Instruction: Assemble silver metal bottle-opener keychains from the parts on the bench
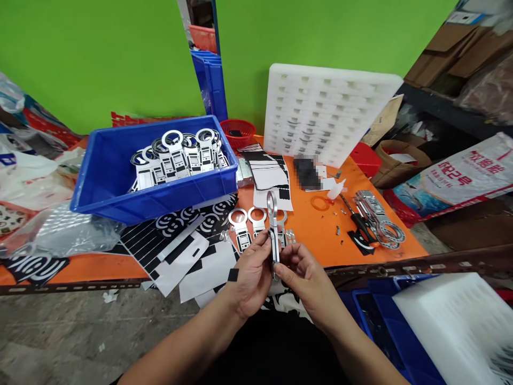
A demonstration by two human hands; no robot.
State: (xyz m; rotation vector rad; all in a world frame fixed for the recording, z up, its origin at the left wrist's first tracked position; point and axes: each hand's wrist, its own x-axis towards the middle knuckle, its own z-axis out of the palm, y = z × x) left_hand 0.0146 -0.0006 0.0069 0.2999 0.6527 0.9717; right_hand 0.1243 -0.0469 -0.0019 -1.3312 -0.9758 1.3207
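My left hand (251, 274) and my right hand (301, 274) meet at the front of the orange table (316, 230). Together they pinch a flat silver metal piece with a ring at its top (273, 224), held upright and edge-on. Both hands are closed on its lower end. A small black sticker clings to my left hand near the wrist. Three similar ring-topped pieces (249, 223) lie flat on the table just behind my fingers. Black-and-white sticker sheets (188, 246) lie to the left of my hands.
A blue bin (120, 184) holding several ring-topped pieces stands back left. A white foam tray (324, 109) leans on the green wall. A screwdriver (356, 216) and metal parts (380, 219) lie right. White foam (457, 321) fills a blue crate at lower right.
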